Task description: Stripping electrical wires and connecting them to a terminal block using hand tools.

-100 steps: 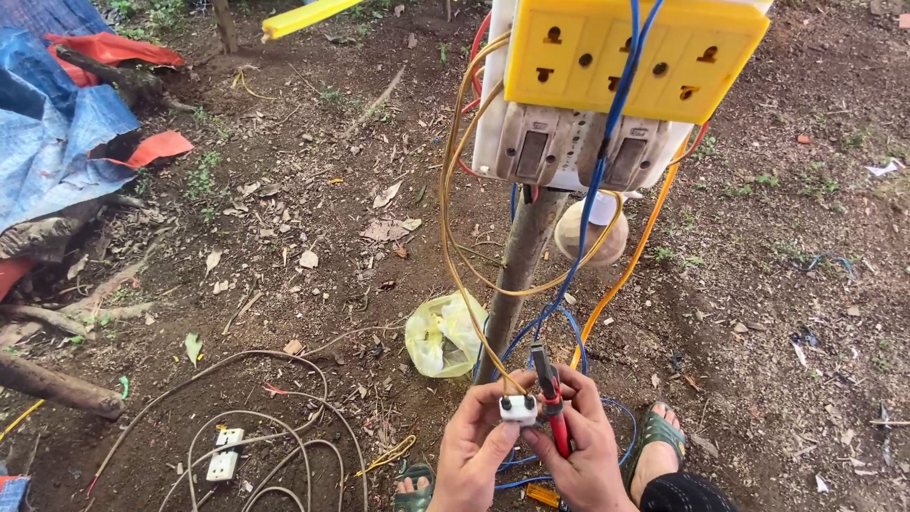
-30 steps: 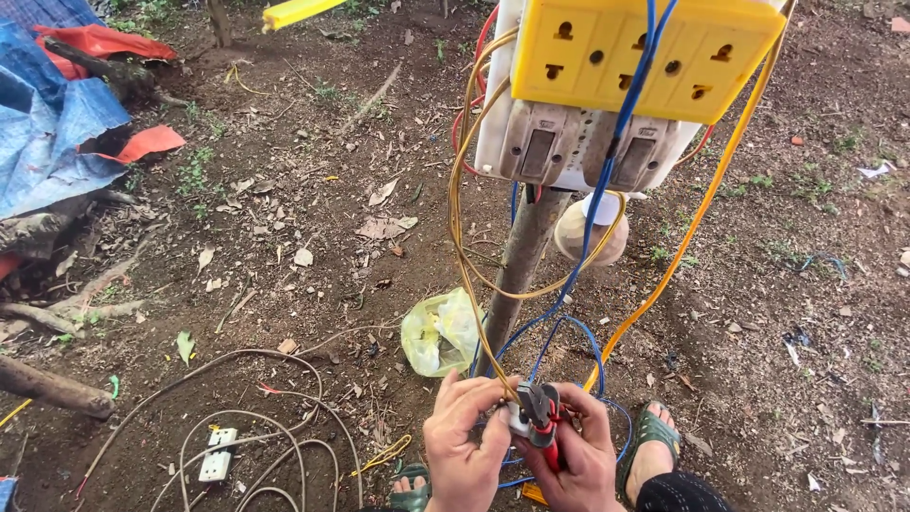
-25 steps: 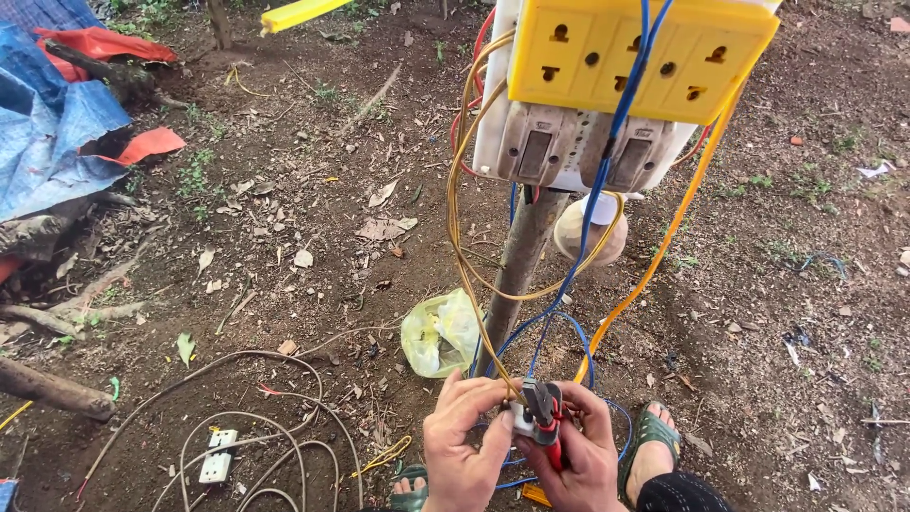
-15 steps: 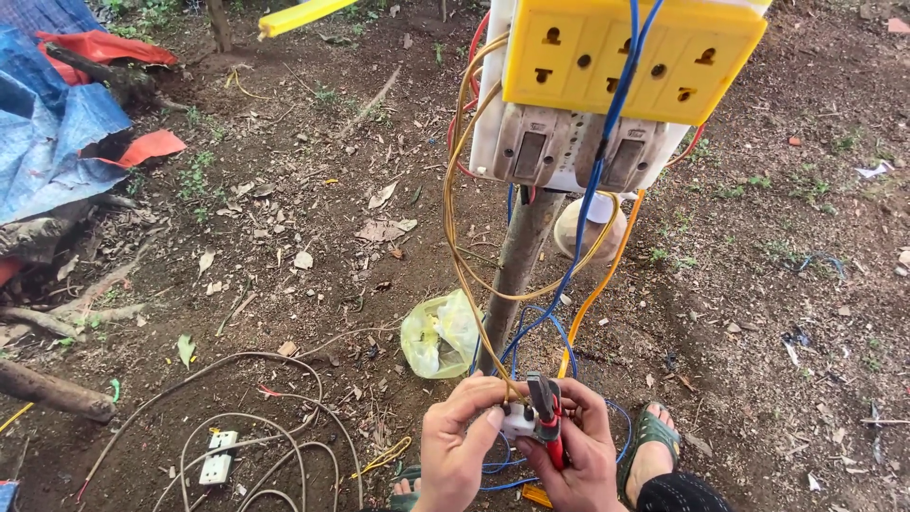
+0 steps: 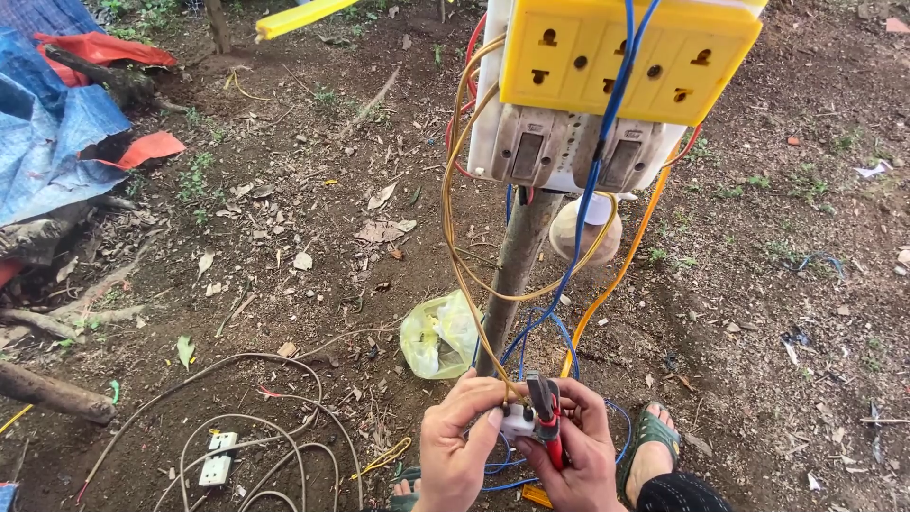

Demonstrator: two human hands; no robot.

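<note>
A small white plastic electrical fitting [image 5: 518,420] sat low in the frame, just in front of the person, pinched between both hands over bare brown dirt ground [image 5: 313,218] littered with dry leaves and twigs. A thin yellow wire [image 5: 453,237] ran down to it from a yellow plastic socket board [image 5: 621,52] mounted with white switch boxes [image 5: 559,152] on a wooden post [image 5: 517,270]; a blue wire [image 5: 588,218] and an orange wire [image 5: 626,265] hung alongside. A crumpled yellow-green plastic bag [image 5: 438,335] lay at the post's foot, a blue tarpaulin [image 5: 47,152] at far left, and a loose white socket [image 5: 217,458] on grey cable nearby. The left hand [image 5: 457,446] was closed around the fitting, fingers curled. The right hand [image 5: 580,455] gripped red-handled pliers [image 5: 548,427], their tip at the fitting.
</note>
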